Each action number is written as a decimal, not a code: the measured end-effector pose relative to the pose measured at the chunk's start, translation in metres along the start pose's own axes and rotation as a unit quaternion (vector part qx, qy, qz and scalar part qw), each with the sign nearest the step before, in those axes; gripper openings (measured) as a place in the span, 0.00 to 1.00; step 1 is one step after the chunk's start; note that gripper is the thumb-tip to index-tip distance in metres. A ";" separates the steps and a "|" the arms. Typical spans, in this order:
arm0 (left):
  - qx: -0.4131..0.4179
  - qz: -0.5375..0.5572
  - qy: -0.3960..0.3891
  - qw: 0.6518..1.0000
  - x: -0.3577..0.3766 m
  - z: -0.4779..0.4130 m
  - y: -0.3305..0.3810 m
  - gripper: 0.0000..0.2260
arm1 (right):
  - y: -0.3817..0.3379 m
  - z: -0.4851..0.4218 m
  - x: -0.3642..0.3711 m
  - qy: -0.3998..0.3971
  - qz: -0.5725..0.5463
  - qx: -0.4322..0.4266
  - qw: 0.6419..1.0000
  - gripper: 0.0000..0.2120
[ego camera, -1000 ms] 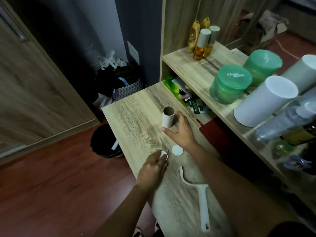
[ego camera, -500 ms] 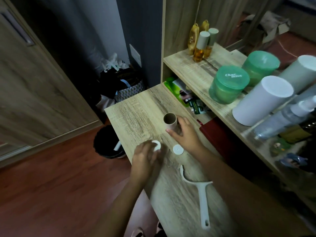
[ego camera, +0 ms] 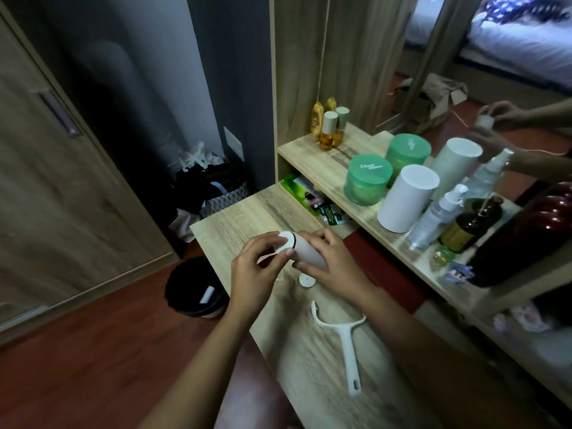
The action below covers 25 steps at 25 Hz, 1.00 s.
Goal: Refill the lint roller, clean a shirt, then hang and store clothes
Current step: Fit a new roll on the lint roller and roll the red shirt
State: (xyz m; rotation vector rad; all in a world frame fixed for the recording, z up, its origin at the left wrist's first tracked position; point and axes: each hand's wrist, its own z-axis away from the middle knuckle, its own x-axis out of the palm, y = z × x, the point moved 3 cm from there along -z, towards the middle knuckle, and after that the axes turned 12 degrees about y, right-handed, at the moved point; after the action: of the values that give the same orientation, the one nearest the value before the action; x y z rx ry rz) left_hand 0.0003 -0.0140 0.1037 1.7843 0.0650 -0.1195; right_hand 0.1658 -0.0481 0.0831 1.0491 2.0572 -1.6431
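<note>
Lifting the white cylindrical roll (ego camera: 309,254) off the wooden counter (ego camera: 247,218), our right hand (ego camera: 335,269) grips it; left hand (ego camera: 253,274) pinches its round white cap (ego camera: 286,241) on.

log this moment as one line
phase: refill | left hand: pinches end cap at end of roll | right hand: grips roll | table: second cap, handle lying loose
</note>
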 end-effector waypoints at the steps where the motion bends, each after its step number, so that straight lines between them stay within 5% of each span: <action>1: -0.006 0.007 -0.003 1.000 0.000 0.000 0.002 0.07 | -0.002 0.001 -0.002 -0.001 0.003 0.001 1.000 0.27; 11: -0.105 0.105 -0.076 0.986 0.006 0.002 -0.016 0.06 | -0.001 0.006 -0.008 0.000 0.103 -0.032 0.994 0.27; 20: -0.113 0.098 -0.043 0.988 0.004 -0.002 -0.029 0.04 | -0.010 0.005 0.001 0.010 0.127 -0.035 0.991 0.26; 25: -0.124 0.075 0.019 0.989 -0.006 -0.014 -0.043 0.05 | 0.013 0.002 0.010 -0.010 0.029 0.044 0.999 0.40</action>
State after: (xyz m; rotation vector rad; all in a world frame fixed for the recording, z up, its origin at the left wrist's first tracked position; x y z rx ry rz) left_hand -0.0096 0.0090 0.0659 1.5364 -0.0275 0.0297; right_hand 0.1672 -0.0458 0.0671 1.1073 1.9384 -1.7221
